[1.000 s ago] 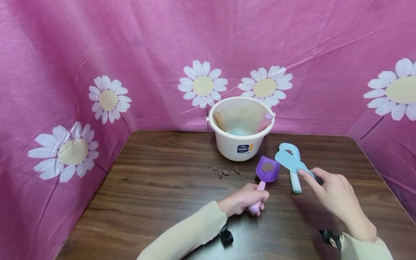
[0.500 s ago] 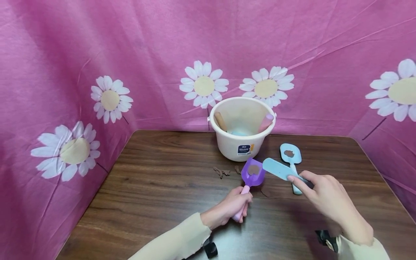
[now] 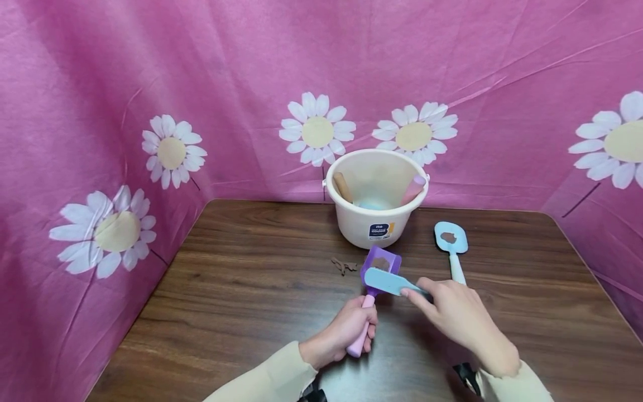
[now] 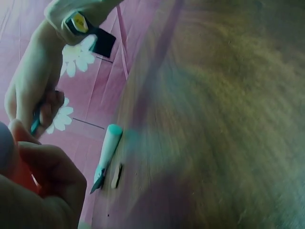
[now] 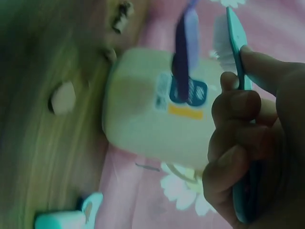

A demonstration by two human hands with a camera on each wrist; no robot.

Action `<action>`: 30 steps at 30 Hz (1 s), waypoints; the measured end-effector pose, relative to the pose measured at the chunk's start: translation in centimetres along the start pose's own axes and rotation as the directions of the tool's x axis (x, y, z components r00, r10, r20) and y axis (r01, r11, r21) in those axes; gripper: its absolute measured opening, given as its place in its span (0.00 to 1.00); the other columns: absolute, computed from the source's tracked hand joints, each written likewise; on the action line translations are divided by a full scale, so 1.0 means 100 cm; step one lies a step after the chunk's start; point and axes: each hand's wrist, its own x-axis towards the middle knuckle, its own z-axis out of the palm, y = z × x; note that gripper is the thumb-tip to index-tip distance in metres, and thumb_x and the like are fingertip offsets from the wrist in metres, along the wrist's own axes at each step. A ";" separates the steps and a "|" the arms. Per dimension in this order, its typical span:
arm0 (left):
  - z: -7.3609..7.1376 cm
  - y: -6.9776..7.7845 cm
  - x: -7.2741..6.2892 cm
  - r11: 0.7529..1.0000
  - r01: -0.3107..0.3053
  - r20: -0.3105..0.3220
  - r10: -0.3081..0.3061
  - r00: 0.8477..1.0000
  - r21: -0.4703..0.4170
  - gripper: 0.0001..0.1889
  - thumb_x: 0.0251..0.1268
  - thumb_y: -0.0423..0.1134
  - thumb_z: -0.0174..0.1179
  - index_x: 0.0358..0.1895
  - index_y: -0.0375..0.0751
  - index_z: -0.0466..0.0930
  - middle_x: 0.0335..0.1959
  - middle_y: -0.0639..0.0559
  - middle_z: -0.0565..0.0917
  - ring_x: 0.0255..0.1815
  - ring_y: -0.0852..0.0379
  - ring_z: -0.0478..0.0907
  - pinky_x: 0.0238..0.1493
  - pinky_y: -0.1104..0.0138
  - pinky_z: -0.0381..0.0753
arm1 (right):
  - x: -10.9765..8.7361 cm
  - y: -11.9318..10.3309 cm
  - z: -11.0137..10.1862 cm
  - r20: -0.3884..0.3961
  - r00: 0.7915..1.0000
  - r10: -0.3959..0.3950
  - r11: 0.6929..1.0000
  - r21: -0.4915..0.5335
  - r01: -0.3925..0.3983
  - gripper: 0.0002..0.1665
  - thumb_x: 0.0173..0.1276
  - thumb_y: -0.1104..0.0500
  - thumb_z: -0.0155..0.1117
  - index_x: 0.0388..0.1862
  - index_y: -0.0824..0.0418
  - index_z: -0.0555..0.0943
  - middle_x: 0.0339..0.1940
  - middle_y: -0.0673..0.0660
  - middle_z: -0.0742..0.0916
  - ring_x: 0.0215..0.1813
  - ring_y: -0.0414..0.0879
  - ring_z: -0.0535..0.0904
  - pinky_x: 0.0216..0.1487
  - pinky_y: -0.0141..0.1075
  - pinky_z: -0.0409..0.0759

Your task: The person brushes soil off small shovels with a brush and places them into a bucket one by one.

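Note:
My left hand grips the pink handle of a small purple shovel, whose scoop has a brown patch in its middle. In my right hand is a light blue brush; its pale bristles show in the right wrist view. From the head, the brush overlaps the lower part of the purple scoop; whether they touch, I cannot tell. A light blue shovel with a brown patch in its scoop lies on the table beyond my right hand, its handle end hidden by that hand.
A white bucket stands just behind the purple shovel, with a brown handle and a pink one inside. Brown scraps lie on the wooden table. A pink daisy-print cloth hangs behind.
The purple shovel has moved left and nearer to me in my left hand. The brush has swung left and downward, from over the blue shovel to over the purple scoop.

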 end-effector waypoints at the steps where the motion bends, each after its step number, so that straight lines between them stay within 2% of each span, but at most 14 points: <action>1: 0.000 -0.001 -0.001 1.000 0.000 0.004 0.000 1.000 0.000 0.11 0.46 0.30 0.48 0.37 0.40 0.66 0.13 0.54 0.69 0.05 0.63 0.62 0.06 0.73 0.66 | 0.001 -0.002 0.003 0.007 1.000 -0.006 1.000 -0.004 0.006 0.22 0.65 0.40 0.61 0.17 0.44 0.66 0.12 0.42 0.61 0.17 0.37 0.59 0.18 0.30 0.57; 6: -0.001 -0.002 -0.002 1.000 -0.016 -0.010 0.017 1.000 0.025 0.14 0.44 0.29 0.47 0.39 0.38 0.66 0.13 0.55 0.68 0.06 0.63 0.62 0.07 0.73 0.66 | 0.006 -0.006 0.012 0.022 1.000 -0.021 0.999 -0.024 0.022 0.24 0.65 0.40 0.61 0.16 0.45 0.65 0.12 0.42 0.60 0.17 0.37 0.59 0.18 0.30 0.57; 12: -0.005 -0.002 -0.005 0.997 -0.036 -0.037 0.039 0.999 0.073 0.12 0.42 0.29 0.47 0.34 0.41 0.66 0.12 0.55 0.66 0.06 0.62 0.61 0.05 0.73 0.65 | 0.011 -0.009 0.016 0.024 1.000 -0.010 0.999 -0.032 0.011 0.25 0.65 0.39 0.61 0.15 0.46 0.64 0.11 0.44 0.61 0.16 0.39 0.60 0.17 0.31 0.57; 18: -0.004 0.000 -0.011 0.997 -0.029 -0.057 0.033 0.998 0.071 0.10 0.41 0.29 0.46 0.31 0.43 0.66 0.11 0.55 0.66 0.05 0.62 0.61 0.05 0.72 0.65 | 0.011 -0.008 0.021 -0.058 0.998 -0.022 0.998 -0.052 0.019 0.26 0.63 0.41 0.63 0.14 0.47 0.64 0.10 0.44 0.60 0.15 0.41 0.60 0.15 0.32 0.55; 24: -0.002 -0.001 -0.014 1.000 -0.013 -0.054 0.014 0.998 0.021 0.12 0.39 0.28 0.45 0.32 0.43 0.65 0.10 0.55 0.65 0.05 0.63 0.60 0.04 0.73 0.63 | 0.012 0.000 0.030 -0.178 0.983 -0.035 0.998 -0.050 0.027 0.26 0.61 0.44 0.67 0.13 0.49 0.63 0.10 0.44 0.59 0.14 0.41 0.58 0.14 0.32 0.52; 26: 0.000 -0.003 -0.016 1.000 -0.005 -0.043 0.005 0.999 0.010 0.13 0.39 0.28 0.45 0.33 0.43 0.65 0.10 0.56 0.65 0.05 0.63 0.60 0.04 0.74 0.63 | 0.013 0.004 0.031 -0.192 0.981 -0.003 0.999 -0.046 -0.006 0.26 0.62 0.43 0.65 0.14 0.49 0.63 0.10 0.45 0.61 0.14 0.43 0.60 0.14 0.33 0.53; 30: 0.005 -0.007 -0.019 1.000 0.017 -0.017 -0.017 1.000 0.003 0.12 0.39 0.28 0.45 0.32 0.44 0.64 0.10 0.56 0.65 0.04 0.64 0.60 0.04 0.73 0.63 | 0.014 0.013 0.029 -0.168 0.981 0.094 0.994 -0.033 -0.101 0.27 0.66 0.42 0.61 0.14 0.52 0.62 0.11 0.48 0.62 0.15 0.46 0.60 0.13 0.35 0.54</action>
